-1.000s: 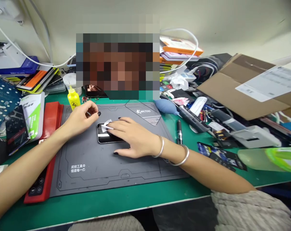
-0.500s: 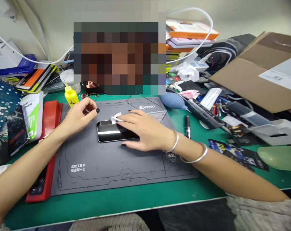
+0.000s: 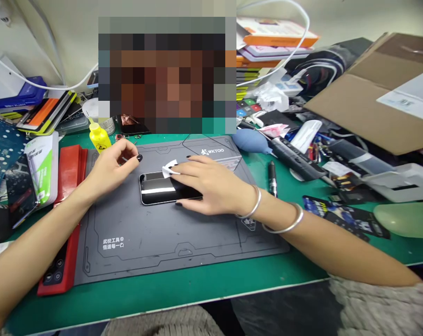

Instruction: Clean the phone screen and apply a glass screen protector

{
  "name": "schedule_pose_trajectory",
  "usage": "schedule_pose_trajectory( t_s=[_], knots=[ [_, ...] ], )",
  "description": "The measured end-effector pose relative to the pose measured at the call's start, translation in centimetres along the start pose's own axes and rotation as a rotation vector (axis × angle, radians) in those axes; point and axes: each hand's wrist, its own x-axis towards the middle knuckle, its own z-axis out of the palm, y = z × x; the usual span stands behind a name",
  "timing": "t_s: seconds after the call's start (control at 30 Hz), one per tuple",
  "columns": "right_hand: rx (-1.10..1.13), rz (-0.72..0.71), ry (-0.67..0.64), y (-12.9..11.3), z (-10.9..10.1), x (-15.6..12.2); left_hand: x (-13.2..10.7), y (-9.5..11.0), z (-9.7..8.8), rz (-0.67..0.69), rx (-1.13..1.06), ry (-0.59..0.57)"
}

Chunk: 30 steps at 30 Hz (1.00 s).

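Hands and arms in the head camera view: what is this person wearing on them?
Forearms are bare. Two plain silver bangles ring the right wrist. Nails on the left hand and right hand are painted dark. A knitted grey-beige sleeve covers the right upper arm.

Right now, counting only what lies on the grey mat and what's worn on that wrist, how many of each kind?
Phone: 1
White tab: 1
Silver bangles: 2
Total: 4
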Motion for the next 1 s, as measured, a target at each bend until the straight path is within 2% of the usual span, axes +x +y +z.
schedule_pose_trajectory(
  t_s=[0.1, 0.2, 0.37, 0.63, 0.77, 1.0],
  knots=[
    [-0.043, 0.018, 0.008, 0.5, 0.0, 0.1, 0.0, 0.1, 0.0, -0.005, 0.004, -0.003],
    [-0.094, -0.001, -0.019, -0.4, -0.2, 0.2, -0.1, 0.3, 0.0, -0.004, 0.000, -0.006],
    [-0.111, -0.046, -0.121, -2.5, -1.2, 0.0, -0.1, 0.3, 0.0, -0.036, 0.018, -0.018],
    [-0.287, 0.049, -0.310, -4.4, -3.2, -0.5, 0.1, 0.1, 0.0, -0.030, 0.004, -0.009],
    [-0.252, 0.037, -0.341, -4.8, -3.4, -0.3, 0.0, 0.0, 0.0, -0.025, -0.008, -0.009],
    [-0.091, -0.027, -0.308, -5.1, -3.5, 0.1, 0.1, 0.1, -0.1, -0.041, 0.005, -0.006]
  ],
)
